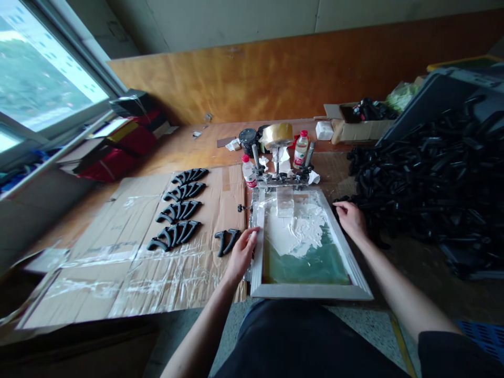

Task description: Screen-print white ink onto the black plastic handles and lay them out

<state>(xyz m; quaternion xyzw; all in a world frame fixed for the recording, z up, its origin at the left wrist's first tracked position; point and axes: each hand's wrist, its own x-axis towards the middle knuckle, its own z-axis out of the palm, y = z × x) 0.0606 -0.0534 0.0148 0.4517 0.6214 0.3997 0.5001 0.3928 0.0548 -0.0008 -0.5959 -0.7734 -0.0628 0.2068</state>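
Note:
A screen printing frame [313, 292] lies in front of me, its green mesh partly covered with thick white ink [303, 231]. A clear block [285, 203], clamped to a metal fixture [281, 179], stands over the far part of the mesh. My left hand [242, 253] is closed at the left rail, fingertips on it. Just left of that hand, two black curved plastic handles [225, 242] lie on the cardboard. Beyond the right rail, my right hand [352, 219] has its fingers pinched together beside black parts; what they hold is hard to make out.
Rows of black handles [175, 234] lie on the flattened cardboard [129, 262] at left. A large heap of black parts [425, 173] fills the right side. Behind the fixture stand two red-capped bottles [301, 149], a tape roll [277, 135] and a dark tub [248, 139].

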